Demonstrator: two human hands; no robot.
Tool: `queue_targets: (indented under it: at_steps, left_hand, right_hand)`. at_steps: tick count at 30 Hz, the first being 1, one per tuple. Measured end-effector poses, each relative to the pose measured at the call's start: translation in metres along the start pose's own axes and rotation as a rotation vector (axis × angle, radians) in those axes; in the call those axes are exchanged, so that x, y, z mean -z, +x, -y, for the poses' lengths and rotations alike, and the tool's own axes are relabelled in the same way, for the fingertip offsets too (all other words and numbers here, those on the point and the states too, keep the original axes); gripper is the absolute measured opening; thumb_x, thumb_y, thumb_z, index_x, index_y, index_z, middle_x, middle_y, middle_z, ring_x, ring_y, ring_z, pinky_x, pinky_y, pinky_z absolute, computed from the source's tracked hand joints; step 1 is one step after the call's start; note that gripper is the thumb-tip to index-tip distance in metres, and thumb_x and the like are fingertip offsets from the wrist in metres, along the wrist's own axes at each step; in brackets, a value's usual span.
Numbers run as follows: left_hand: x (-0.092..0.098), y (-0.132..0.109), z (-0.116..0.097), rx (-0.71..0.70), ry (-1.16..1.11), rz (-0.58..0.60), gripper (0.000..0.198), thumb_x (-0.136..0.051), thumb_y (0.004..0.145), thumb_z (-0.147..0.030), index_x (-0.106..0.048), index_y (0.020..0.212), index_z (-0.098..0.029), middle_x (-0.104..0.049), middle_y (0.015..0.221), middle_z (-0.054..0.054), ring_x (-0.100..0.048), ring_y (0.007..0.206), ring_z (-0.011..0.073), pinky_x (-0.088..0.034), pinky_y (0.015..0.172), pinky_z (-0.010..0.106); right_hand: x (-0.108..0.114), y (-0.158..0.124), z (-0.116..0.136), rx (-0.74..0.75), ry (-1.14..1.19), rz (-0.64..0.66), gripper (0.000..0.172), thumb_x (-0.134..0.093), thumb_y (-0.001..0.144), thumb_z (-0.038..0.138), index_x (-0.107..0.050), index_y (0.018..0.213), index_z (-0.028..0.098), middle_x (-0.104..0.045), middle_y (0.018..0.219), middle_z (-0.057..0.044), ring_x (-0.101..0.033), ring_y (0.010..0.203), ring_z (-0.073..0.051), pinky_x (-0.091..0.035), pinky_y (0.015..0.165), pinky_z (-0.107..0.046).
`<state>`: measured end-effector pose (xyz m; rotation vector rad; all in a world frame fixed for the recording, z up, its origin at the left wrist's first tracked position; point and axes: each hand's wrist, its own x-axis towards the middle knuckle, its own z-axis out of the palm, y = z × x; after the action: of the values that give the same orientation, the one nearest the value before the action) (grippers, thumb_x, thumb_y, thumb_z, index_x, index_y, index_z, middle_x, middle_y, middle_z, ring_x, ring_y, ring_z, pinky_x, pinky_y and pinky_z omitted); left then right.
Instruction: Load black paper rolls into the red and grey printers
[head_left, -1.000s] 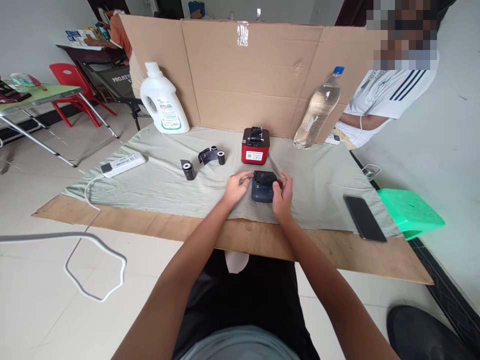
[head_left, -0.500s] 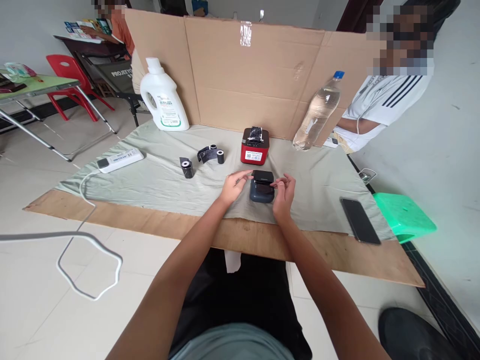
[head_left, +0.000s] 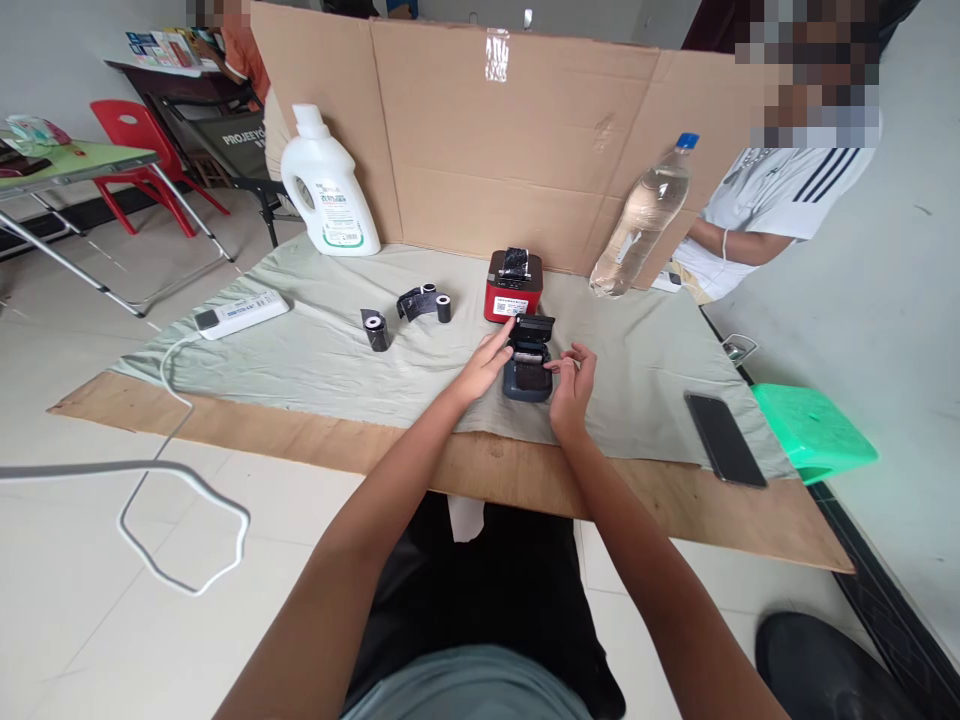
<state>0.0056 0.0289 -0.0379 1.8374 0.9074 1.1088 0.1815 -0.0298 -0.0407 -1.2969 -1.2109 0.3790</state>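
A small dark blue printer (head_left: 527,382) stands on the cloth in front of me, its black lid (head_left: 534,328) raised and tipped back. Inside it, part of a pale roll shows. Stretched fingers of my left hand (head_left: 484,370) touch the left side of the lid and body. At the right edge, my right hand (head_left: 572,392) has its fingertips against the body, the fingers partly spread. Right behind the lid sits a red and black printer (head_left: 513,302) with a dark strip on top. To the left are rolls of black ribbon, one upright roll (head_left: 376,333) and a partly unwound pair (head_left: 426,304).
A white jug (head_left: 334,205) and a clear bottle (head_left: 637,235) stand before a cardboard screen (head_left: 487,150). A power strip (head_left: 244,315) lies left, a phone (head_left: 724,440) right. A green stool (head_left: 817,430) is beside the table. A person in a white shirt (head_left: 772,205) is behind, right.
The dark blue printer's lid has swung up and back, uncovering the inside. My left hand has moved slightly up and right with it; my right hand stays at the printer's right side.
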Motion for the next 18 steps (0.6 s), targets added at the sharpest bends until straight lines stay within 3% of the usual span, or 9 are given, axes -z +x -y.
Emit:
queue_targets:
  at_steps: [7, 11, 14, 18]
  left_hand:
    - [-0.001, 0.004, 0.011, 0.021, 0.062, -0.014, 0.059, -0.042, 0.105, -0.042, -0.037, 0.161, -0.024, -0.048, 0.162, 0.006, -0.038, 0.153, 0.0223, -0.025, 0.130, 0.040]
    - [-0.004, 0.003, 0.009, -0.082, 0.165, 0.002, 0.045, -0.045, 0.103, -0.040, -0.062, 0.143, -0.026, -0.051, 0.160, 0.004, -0.045, 0.146, 0.0251, -0.031, 0.127, 0.044]
    - [-0.004, -0.001, 0.003, -0.136, 0.264, 0.044, 0.035, -0.047, 0.102, -0.038, -0.077, 0.117, -0.029, -0.054, 0.157, -0.001, -0.046, 0.143, 0.0263, -0.034, 0.125, 0.047]
    - [-0.003, -0.003, -0.003, -0.165, 0.268, 0.035, 0.033, -0.048, 0.102, -0.036, -0.080, 0.109, -0.029, -0.059, 0.151, 0.001, -0.048, 0.139, 0.0272, -0.037, 0.122, 0.049]
  right_hand:
    - [0.001, 0.002, 0.000, 0.012, 0.038, 0.014, 0.044, -0.038, 0.100, 0.049, -0.047, 0.131, 0.019, -0.062, 0.113, -0.011, -0.069, 0.097, -0.022, -0.054, 0.093, -0.042]
    - [0.006, 0.005, 0.002, -0.044, 0.006, 0.023, 0.043, -0.034, 0.102, 0.051, -0.049, 0.127, 0.020, -0.061, 0.114, -0.010, -0.071, 0.088, -0.018, -0.057, 0.086, -0.036]
    - [0.014, 0.015, 0.001, -0.108, 0.042, 0.023, 0.038, -0.037, 0.099, 0.048, -0.057, 0.114, 0.020, -0.063, 0.097, -0.006, -0.069, 0.076, -0.017, -0.058, 0.076, -0.034]
    - [0.023, 0.053, 0.006, -0.023, -0.158, 0.169, 0.031, -0.052, 0.090, 0.040, -0.072, 0.095, 0.018, -0.067, 0.078, -0.004, -0.064, 0.072, -0.020, -0.055, 0.075, -0.036]
